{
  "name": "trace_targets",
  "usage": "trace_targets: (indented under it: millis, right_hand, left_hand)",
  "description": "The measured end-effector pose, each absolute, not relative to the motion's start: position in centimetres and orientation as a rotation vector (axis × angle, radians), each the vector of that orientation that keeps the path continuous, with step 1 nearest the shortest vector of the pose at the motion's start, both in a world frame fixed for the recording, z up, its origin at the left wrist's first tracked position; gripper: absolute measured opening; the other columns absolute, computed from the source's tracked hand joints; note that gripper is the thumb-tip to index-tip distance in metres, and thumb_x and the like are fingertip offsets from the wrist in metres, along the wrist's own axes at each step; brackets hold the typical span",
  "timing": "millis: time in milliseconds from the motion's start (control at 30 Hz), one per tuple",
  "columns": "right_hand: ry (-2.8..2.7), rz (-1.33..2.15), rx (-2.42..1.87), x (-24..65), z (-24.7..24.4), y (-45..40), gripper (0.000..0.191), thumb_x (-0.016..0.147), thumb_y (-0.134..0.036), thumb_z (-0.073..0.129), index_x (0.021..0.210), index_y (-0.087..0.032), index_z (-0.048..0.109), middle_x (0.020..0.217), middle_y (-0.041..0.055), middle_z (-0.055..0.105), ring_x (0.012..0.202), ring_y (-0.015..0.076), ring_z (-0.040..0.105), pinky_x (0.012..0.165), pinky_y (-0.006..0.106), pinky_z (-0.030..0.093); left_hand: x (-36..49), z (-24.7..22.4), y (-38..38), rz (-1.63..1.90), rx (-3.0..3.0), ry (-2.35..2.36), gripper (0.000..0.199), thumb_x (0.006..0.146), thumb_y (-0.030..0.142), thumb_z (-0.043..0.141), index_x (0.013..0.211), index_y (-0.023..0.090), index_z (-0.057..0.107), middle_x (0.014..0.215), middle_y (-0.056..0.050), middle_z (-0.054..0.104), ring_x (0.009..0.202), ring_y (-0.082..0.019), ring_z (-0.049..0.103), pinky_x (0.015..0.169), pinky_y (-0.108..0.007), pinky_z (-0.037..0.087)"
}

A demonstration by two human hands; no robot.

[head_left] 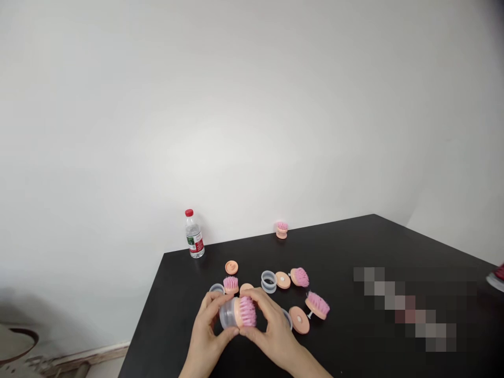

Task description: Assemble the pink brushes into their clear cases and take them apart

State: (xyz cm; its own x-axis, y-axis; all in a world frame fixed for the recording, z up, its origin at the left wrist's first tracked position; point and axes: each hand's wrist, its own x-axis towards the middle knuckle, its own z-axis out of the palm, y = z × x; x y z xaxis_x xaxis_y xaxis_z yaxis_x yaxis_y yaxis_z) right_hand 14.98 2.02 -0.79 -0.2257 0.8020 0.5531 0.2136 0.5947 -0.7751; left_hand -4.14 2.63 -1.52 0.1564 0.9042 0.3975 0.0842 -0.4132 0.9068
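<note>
Both my hands hold one round scrub brush [247,312], turned on its side, with a clear cup, a peach ring and pink bristles. My left hand [208,325] is closed around the clear cup end. Thumb and fingers of my right hand [271,325] grip the peach rim at the bristle end. Just beyond my hands lie a pink brush head [231,285], a clear cup [217,288] and a peach disc [247,288], partly hidden. Right of them are another clear cup [269,282], a peach disc [282,280] and a brush head [300,277].
A peach cap [231,267] lies farther back. Beside my right hand are a peach disc [299,320], a brush head with a white stem [317,305] and a half-hidden clear cup [288,318]. A water bottle [195,236] and a whole brush [282,230] stand near the wall.
</note>
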Motion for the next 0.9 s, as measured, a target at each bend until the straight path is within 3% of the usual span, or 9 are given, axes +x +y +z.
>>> trace_targets:
  millis: [200,433,567,733,900]
  right_hand:
    - [-1.745,0.686,-0.882,15.5,-0.6,1.8,0.044,0.078,-0.024,0.076,0.119,-0.027,0.059,0.117,0.0044,0.065,0.105,0.0238,0.063,0.093,0.033,0.051]
    - [-1.728,0.728,-0.797,15.4,-0.1,1.4,0.040,0.079,-0.028,0.074,0.117,-0.026,0.060,0.111,0.0052,0.066,0.102,0.0244,0.064,0.091,0.034,0.053]
    - [-1.708,0.745,-0.748,15.3,-0.4,1.3,0.053,0.078,-0.019,0.073,0.126,-0.028,0.054,0.127,0.0071,0.060,0.120,0.0263,0.057,0.099,0.037,0.049]
    - [-1.711,0.774,-0.795,15.2,-0.5,1.3,0.051,0.069,-0.008,0.073,0.114,-0.027,0.058,0.111,0.0040,0.062,0.102,0.0225,0.062,0.089,0.033,0.053]
    - [-1.813,0.706,-0.760,15.4,-0.6,1.1,0.058,0.070,0.000,0.065,0.120,-0.028,0.055,0.119,0.0056,0.061,0.114,0.0243,0.059,0.100,0.038,0.050]
  left_hand:
    - [-3.6,-1.5,2.1,1.356,1.542,0.958,0.043,0.068,0.038,0.084,0.107,0.027,0.071,0.104,-0.006,0.063,0.098,-0.027,0.063,0.084,-0.036,0.054]
    - [-3.6,-0.8,1.4,1.242,1.501,0.933,0.038,0.075,0.041,0.077,0.107,0.023,0.069,0.096,-0.006,0.065,0.085,-0.024,0.062,0.074,-0.031,0.051]
    - [-3.6,-0.6,1.2,1.224,1.463,0.919,0.038,0.077,0.044,0.075,0.108,0.023,0.068,0.095,-0.005,0.065,0.083,-0.022,0.060,0.074,-0.030,0.049]
    - [-3.4,-0.3,1.1,1.205,1.398,0.895,0.036,0.078,0.047,0.073,0.104,0.023,0.069,0.092,-0.004,0.065,0.082,-0.020,0.056,0.075,-0.028,0.046]
    - [-3.2,-0.8,1.3,1.171,1.298,0.912,0.032,0.083,0.049,0.068,0.095,0.020,0.068,0.078,0.000,0.060,0.069,-0.014,0.048,0.065,-0.024,0.040]
